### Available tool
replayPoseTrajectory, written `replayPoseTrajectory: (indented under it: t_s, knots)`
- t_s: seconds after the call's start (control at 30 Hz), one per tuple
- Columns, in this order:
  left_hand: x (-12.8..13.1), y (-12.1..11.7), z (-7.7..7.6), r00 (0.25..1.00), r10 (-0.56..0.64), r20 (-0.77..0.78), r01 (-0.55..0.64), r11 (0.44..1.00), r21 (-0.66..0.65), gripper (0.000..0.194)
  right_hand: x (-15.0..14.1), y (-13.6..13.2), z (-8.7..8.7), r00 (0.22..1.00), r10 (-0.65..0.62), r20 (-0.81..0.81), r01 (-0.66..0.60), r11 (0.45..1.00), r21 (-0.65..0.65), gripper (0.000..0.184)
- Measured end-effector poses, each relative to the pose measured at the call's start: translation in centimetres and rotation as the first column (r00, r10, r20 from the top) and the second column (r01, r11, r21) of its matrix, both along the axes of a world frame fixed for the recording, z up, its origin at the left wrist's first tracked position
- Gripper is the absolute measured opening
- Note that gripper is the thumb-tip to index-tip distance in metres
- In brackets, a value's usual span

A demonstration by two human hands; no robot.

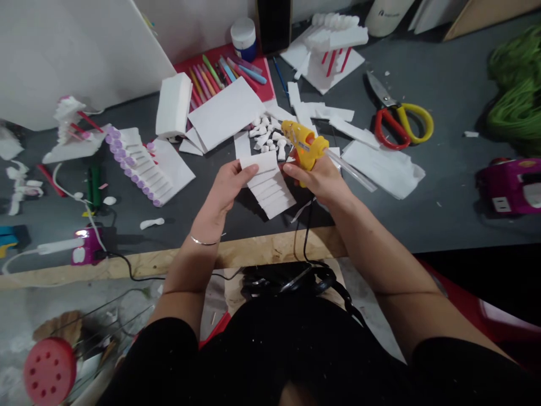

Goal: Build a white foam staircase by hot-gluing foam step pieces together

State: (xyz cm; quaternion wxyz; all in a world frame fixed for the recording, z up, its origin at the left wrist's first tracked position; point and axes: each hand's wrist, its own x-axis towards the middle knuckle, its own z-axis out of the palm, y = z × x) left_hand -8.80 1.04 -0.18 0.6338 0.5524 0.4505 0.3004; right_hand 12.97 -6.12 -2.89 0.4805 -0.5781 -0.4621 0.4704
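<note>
Between the thumb and fingers of my left hand (pixel 230 183) is a white foam sheet (pixel 273 194) with strips layered across it like steps. My right hand (pixel 323 177) is wrapped round a yellow hot glue gun (pixel 304 144), which has a clear glue stick (pixel 353 171) poking out of its back. The gun's nozzle points away from me, toward the upper left. Just past the sheet lies a heap of small white foam pieces (pixel 266 131). My right thumb is close to the sheet's right edge; whether it touches cannot be made out.
A stepped foam piece with purple discs (pixel 133 166) lies to the left. Red-and-yellow scissors (pixel 395 115), foam strips (pixel 350 129) and green yarn (pixel 515 90) lie to the right. Pens (pixel 215 76) and a jar (pixel 244 39) are at the back. The gun's black cord (pixel 308 231) crosses the wooden table edge (pixel 270 246).
</note>
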Motion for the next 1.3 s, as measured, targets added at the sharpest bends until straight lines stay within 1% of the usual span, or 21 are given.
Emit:
replayPoseTrajectory:
  t_s: [0.07,0.13,0.2,0.27,0.33,0.4,0.47,0.53,0.6,0.7,0.77,0.83,0.9,1.07,1.13,1.2,1.3]
  knots:
    - [-0.2,0.2,-0.4,0.998,0.002,-0.07,-0.001,1.0,0.025,0.044,0.0,0.1,0.0,1.0,-0.02,-0.007,0.02,1.0,0.001,0.068]
    - [-0.4,0.5,-0.9,0.986,0.025,-0.167,-0.01,0.996,0.091,0.04,0.0,0.2,0.3,0.999,-0.037,-0.01,0.037,0.999,-0.005,0.069]
    - [-0.5,0.7,-1.2,0.959,0.047,-0.279,0.012,0.979,0.205,0.04,0.0,0.2,0.8,0.998,-0.057,-0.02,0.057,0.998,-0.014,0.066]
    - [-0.8,1.0,-1.3,0.923,0.064,-0.379,0.066,0.945,0.32,0.045,-0.1,0.1,1.2,0.996,-0.081,-0.039,0.081,0.997,-0.015,0.062]
    - [-1.2,1.4,-0.9,0.89,0.106,-0.444,0.094,0.909,0.406,0.045,-0.1,-0.1,1.4,0.997,-0.072,-0.038,0.072,0.997,0.005,0.064]
    - [-1.8,1.8,-0.3,0.857,0.175,-0.484,0.083,0.881,0.466,0.037,0.0,-0.2,1.2,0.997,-0.061,-0.041,0.062,0.998,0.022,0.068]
    - [-2.4,2.1,0.4,0.81,0.248,-0.531,0.059,0.867,0.495,0.027,0.1,-0.3,1.0,0.997,-0.065,-0.046,0.067,0.997,0.035,0.071]
    - [-2.7,2.2,1.1,0.755,0.255,-0.605,0.076,0.881,0.466,0.025,0.2,-0.4,0.7,0.997,-0.069,-0.044,0.071,0.996,0.053,0.073]
    - [-2.6,2.2,1.6,0.715,0.174,-0.677,0.142,0.912,0.385,0.032,0.2,-0.4,0.7,0.997,-0.063,-0.043,0.066,0.996,0.065,0.072]
    - [-1.9,2.2,1.4,0.685,0.046,-0.727,0.24,0.928,0.286,0.041,0.2,-0.4,1.0,0.995,-0.078,-0.064,0.081,0.995,0.058,0.07]
    - [-1.4,2.4,1.0,0.674,0.033,-0.738,0.262,0.923,0.28,0.043,0.1,-0.4,1.3,0.993,-0.093,-0.074,0.097,0.994,0.045,0.068]
    - [-1.1,2.7,0.6,0.675,0.039,-0.737,0.257,0.924,0.285,0.042,0.1,-0.5,1.6,0.992,-0.096,-0.08,0.1,0.994,0.044,0.066]
    - [-0.9,2.9,0.3,0.687,0.033,-0.726,0.235,0.935,0.264,0.039,0.1,-0.5,1.8,0.991,-0.1,-0.091,0.105,0.993,0.053,0.065]
    - [-1.0,2.9,0.1,0.744,0.008,-0.669,0.173,0.963,0.205,0.015,0.2,-0.5,1.7,0.989,-0.101,-0.105,0.108,0.992,0.063,0.064]
    - [-1.0,2.8,0.2,0.767,0.01,-0.642,0.15,0.97,0.194,0.011,0.2,-0.4,1.7,0.99,-0.097,-0.103,0.104,0.993,0.063,0.064]
    - [-0.8,2.7,0.3,0.765,0.024,-0.644,0.134,0.972,0.195,0.011,0.2,-0.4,1.7,0.99,-0.096,-0.104,0.103,0.993,0.058,0.063]
    - [-0.4,2.6,0.5,0.731,0.036,-0.682,0.149,0.966,0.211,0.013,0.0,-0.4,1.9,0.988,-0.105,-0.111,0.111,0.993,0.051,0.063]
